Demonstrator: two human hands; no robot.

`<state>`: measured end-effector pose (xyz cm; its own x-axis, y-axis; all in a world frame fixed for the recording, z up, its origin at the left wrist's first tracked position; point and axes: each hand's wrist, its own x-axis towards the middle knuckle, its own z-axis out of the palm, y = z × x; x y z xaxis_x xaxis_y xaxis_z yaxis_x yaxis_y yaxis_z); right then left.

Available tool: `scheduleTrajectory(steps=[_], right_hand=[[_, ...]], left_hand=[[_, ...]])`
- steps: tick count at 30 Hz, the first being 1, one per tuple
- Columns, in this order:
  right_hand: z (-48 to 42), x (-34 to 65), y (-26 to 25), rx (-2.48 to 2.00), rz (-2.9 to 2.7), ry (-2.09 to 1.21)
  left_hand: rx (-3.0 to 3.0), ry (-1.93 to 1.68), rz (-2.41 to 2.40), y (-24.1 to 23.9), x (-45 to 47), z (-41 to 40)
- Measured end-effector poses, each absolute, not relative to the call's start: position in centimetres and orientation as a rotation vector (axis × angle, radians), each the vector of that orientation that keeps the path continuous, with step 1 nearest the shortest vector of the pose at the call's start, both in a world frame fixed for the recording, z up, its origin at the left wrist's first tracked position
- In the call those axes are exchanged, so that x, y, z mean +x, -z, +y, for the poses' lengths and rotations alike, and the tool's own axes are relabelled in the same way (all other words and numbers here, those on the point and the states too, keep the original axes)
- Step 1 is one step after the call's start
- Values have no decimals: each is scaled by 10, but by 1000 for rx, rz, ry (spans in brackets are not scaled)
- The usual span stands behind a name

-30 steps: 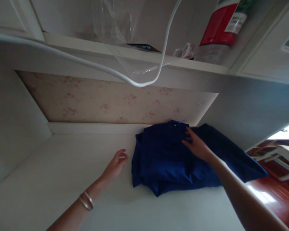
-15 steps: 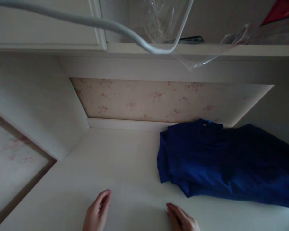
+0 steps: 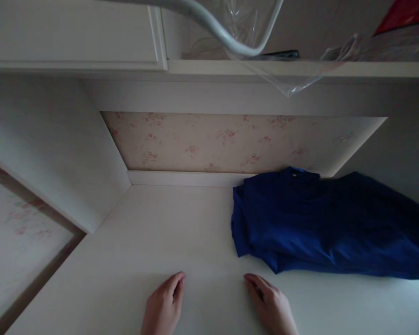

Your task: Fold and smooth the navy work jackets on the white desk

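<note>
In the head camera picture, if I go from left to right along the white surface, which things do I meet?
left hand → right hand → blue garment, which lies flat and reaches toward the right edge of the picture.

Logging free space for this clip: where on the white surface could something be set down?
Bare white surface runs from the left side wall to the blue garment, and between left hand and right hand. The garment crowds the right rear.
</note>
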<state>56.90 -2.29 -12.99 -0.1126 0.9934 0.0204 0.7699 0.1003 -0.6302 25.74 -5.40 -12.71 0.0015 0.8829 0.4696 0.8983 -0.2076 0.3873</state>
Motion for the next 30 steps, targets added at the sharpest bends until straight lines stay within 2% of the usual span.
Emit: scheduleTrajectory(steps=[25, 27, 30], right_hand=[[-22, 564, 124, -1695, -1872, -731], [-24, 560, 122, -1690, -1795, -798], [-23, 563, 101, -1579, -1632, -1119]], left_hand=[[-2280, 857, -2014, 126, 260, -56], [-2280, 861, -2018, 125, 260, -56], [-2289, 859, -2008, 125, 259, -56]])
